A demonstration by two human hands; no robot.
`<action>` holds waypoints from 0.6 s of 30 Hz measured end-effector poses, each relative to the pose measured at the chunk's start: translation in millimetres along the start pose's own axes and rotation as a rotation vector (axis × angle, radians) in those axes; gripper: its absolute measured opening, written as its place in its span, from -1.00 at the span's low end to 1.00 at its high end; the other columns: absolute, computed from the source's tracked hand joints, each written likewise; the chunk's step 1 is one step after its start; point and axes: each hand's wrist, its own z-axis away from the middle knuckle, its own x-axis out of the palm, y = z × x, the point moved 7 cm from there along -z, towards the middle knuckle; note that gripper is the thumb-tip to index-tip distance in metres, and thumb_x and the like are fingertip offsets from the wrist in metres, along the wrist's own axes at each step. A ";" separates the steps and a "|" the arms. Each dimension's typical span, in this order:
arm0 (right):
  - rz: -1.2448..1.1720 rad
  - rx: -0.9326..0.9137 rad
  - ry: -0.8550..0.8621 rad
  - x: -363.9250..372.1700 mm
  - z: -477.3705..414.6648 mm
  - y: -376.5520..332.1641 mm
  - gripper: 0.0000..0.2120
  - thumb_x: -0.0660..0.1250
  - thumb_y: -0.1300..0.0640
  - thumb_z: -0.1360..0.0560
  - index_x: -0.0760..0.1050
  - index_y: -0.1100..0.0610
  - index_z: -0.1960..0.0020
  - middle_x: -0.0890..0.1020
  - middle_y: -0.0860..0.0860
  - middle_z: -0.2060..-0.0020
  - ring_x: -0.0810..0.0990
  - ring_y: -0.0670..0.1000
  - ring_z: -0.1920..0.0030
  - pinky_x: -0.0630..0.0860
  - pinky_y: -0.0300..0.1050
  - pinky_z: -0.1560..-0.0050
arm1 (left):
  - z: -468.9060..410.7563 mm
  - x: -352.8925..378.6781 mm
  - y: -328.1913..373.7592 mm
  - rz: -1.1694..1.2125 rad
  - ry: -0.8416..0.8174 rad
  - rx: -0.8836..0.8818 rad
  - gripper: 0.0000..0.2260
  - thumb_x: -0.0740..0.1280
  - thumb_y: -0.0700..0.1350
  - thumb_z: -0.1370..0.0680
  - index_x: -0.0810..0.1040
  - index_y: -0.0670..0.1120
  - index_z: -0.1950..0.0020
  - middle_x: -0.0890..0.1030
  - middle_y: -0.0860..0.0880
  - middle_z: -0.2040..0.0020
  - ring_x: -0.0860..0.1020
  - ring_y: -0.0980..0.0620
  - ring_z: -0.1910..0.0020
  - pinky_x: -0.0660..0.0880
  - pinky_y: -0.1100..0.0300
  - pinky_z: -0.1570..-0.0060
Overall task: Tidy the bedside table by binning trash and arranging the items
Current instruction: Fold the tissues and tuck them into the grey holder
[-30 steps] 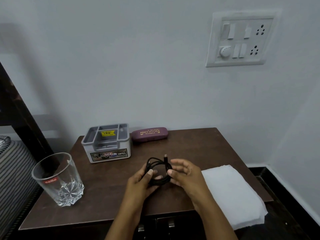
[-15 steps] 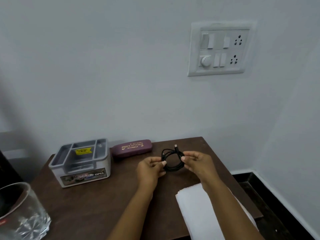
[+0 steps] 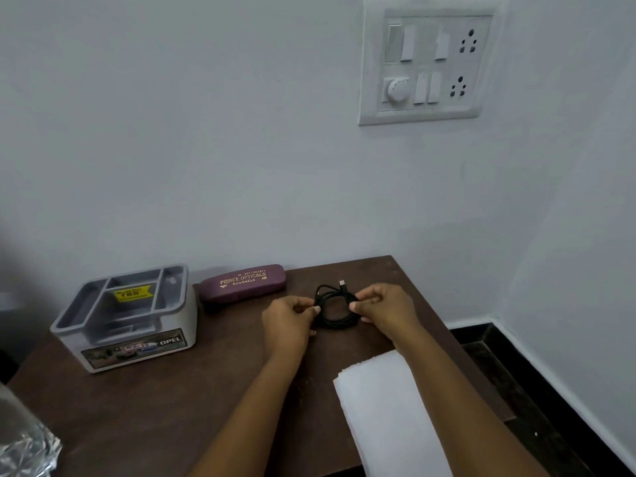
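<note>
A dark brown wooden worktop [image 3: 172,407] stands against a pale wall bearing a white switch panel [image 3: 426,63]. A white folded tissue sheet [image 3: 385,407] overhangs the front right edge, and a grey plastic compartment organiser [image 3: 191,315] sits at back left. A clear cut-glass tumbler [image 3: 24,445] shows only at the lower left corner. A maroon spectacle case [image 3: 242,282] lies along the wall. The left grip [image 3: 292,318] and right grip [image 3: 385,304] each pinch a side of a coiled black charging cable [image 3: 335,323]. A second ago the coil was at front centre; it is now at back right, beside the case. Whether it touches the wood cannot be told.
</note>
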 end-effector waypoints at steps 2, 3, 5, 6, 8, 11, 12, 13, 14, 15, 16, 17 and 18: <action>0.050 -0.011 0.002 -1.8 5.9 -5.6 -0.76 0.45 0.20 -0.41 0.56 0.17 -0.06 0.62 0.01 0.19 0.62 -0.07 0.22 0.58 -0.25 0.17 | 3.8 -4.0 2.6 -0.008 0.004 0.006 -0.82 0.42 -0.13 -0.45 0.63 -0.13 -0.03 0.64 -0.03 0.12 0.59 0.09 0.42 0.52 0.39 0.44; 0.076 -0.034 0.021 -6.8 11.7 -8.4 -0.74 0.44 0.16 -0.42 0.56 0.15 -0.09 0.62 0.00 0.12 0.61 -0.06 0.17 0.58 -0.19 0.09 | 7.1 -8.1 3.7 0.008 0.012 0.009 -0.79 0.42 -0.10 -0.46 0.62 -0.13 -0.06 0.63 -0.02 0.08 0.61 0.07 0.36 0.55 0.35 0.36; 0.157 -0.151 0.105 -26.2 35.0 -14.8 -0.70 0.39 0.04 -0.46 0.54 0.09 -0.17 0.59 -0.06 -0.05 0.56 -0.08 -0.02 0.50 -0.16 -0.09 | 19.1 -22.9 8.0 -0.015 0.036 0.087 -0.74 0.39 -0.05 -0.48 0.59 -0.10 -0.14 0.63 0.00 -0.05 0.61 0.08 0.11 0.57 0.21 0.05; 0.181 -0.226 0.141 -37.6 54.9 -16.0 -0.68 0.35 -0.03 -0.48 0.53 0.05 -0.20 0.56 -0.11 -0.10 0.52 -0.11 -0.11 0.45 -0.16 -0.15 | 31.4 -29.5 14.3 -0.065 0.023 0.189 -0.73 0.36 -0.05 -0.50 0.57 -0.05 -0.18 0.61 0.05 -0.11 0.57 0.13 -0.03 0.51 0.21 -0.10; 0.212 -0.342 0.156 -56.6 100.0 -10.9 -0.62 0.23 -0.18 -0.49 0.53 -0.05 -0.22 0.54 -0.19 -0.19 0.44 -0.17 -0.26 0.37 -0.13 -0.29 | 74.0 -25.3 30.8 -0.153 -0.140 0.468 -0.73 0.26 -0.02 -0.55 0.52 0.07 -0.25 0.52 0.20 -0.23 0.44 0.30 -0.22 0.35 0.31 -0.28; 0.541 -0.427 0.115 -61.3 143.0 20.6 -0.47 -0.04 -0.28 -0.53 0.50 -0.05 -0.26 0.49 -0.20 -0.28 0.28 -0.17 -0.40 0.07 -0.11 -0.44 | 143.1 14.1 23.1 -0.571 -0.469 0.779 -0.60 -0.07 0.15 -0.60 0.46 0.16 -0.29 0.46 0.30 -0.29 0.37 0.36 -0.30 0.35 0.31 -0.31; 0.696 -0.440 0.076 -56.5 149.1 31.4 -0.45 -0.12 -0.24 -0.56 0.48 -0.03 -0.28 0.49 -0.16 -0.29 0.25 -0.15 -0.40 -0.05 -0.10 -0.45 | 154.3 25.4 13.1 -0.709 -0.544 0.806 -0.52 -0.16 0.18 -0.60 0.48 0.17 -0.27 0.51 0.28 -0.26 0.44 0.32 -0.26 0.43 0.23 -0.26; 0.799 -0.408 0.016 -50.2 150.1 42.9 -0.46 -0.18 -0.20 -0.59 0.43 -0.02 -0.30 0.49 -0.13 -0.29 0.21 -0.15 -0.41 -0.15 -0.11 -0.44 | 158.8 30.1 5.5 -0.793 -0.572 0.801 -0.47 -0.20 0.19 -0.59 0.50 0.17 -0.26 0.54 0.26 -0.24 0.48 0.29 -0.23 0.44 0.17 -0.24; 0.856 -0.371 -0.008 -45.9 150.1 51.0 -0.48 -0.21 -0.18 -0.60 0.38 -0.03 -0.31 0.47 -0.13 -0.30 0.12 -0.18 -0.44 -0.22 -0.12 -0.44 | 159.1 30.1 0.6 -0.831 -0.577 0.792 -0.46 -0.21 0.20 -0.59 0.51 0.17 -0.25 0.54 0.25 -0.24 0.50 0.28 -0.22 0.37 0.12 -0.24; 0.872 -0.371 0.024 -43.4 150.4 52.3 -0.50 -0.23 -0.16 -0.60 0.34 -0.03 -0.31 0.42 -0.17 -0.33 -0.01 -0.22 -0.48 -0.26 -0.10 -0.44 | 157.5 27.4 -3.4 -0.868 -0.614 0.746 -0.46 -0.21 0.20 -0.58 0.51 0.17 -0.25 0.54 0.25 -0.24 0.50 0.27 -0.22 0.30 0.09 -0.23; 0.865 -0.374 0.038 -39.5 150.3 51.0 -0.51 -0.24 -0.16 -0.60 0.32 -0.04 -0.31 0.37 -0.21 -0.36 -0.12 -0.26 -0.48 -0.27 -0.08 -0.44 | 155.6 20.8 -4.8 -0.906 -0.635 0.710 -0.46 -0.20 0.21 -0.59 0.51 0.17 -0.25 0.55 0.24 -0.24 0.50 0.27 -0.22 0.25 0.08 -0.22; 0.864 -0.379 0.048 -33.8 149.8 49.6 -0.51 -0.25 -0.16 -0.59 0.32 -0.04 -0.30 0.38 -0.21 -0.37 -0.18 -0.28 -0.47 -0.26 -0.04 -0.45 | 152.7 13.7 -8.3 -0.936 -0.642 0.689 -0.47 -0.19 0.21 -0.59 0.52 0.17 -0.24 0.55 0.24 -0.23 0.50 0.26 -0.22 0.23 0.08 -0.22; 0.867 -0.379 0.045 -26.9 150.5 47.2 -0.50 -0.25 -0.16 -0.59 0.32 -0.03 -0.29 0.46 -0.16 -0.33 -0.20 -0.29 -0.47 -0.26 0.00 -0.45 | 149.0 5.7 -10.5 -0.953 -0.617 0.699 -0.48 -0.17 0.21 -0.59 0.53 0.17 -0.24 0.55 0.25 -0.23 0.50 0.26 -0.23 0.22 0.07 -0.22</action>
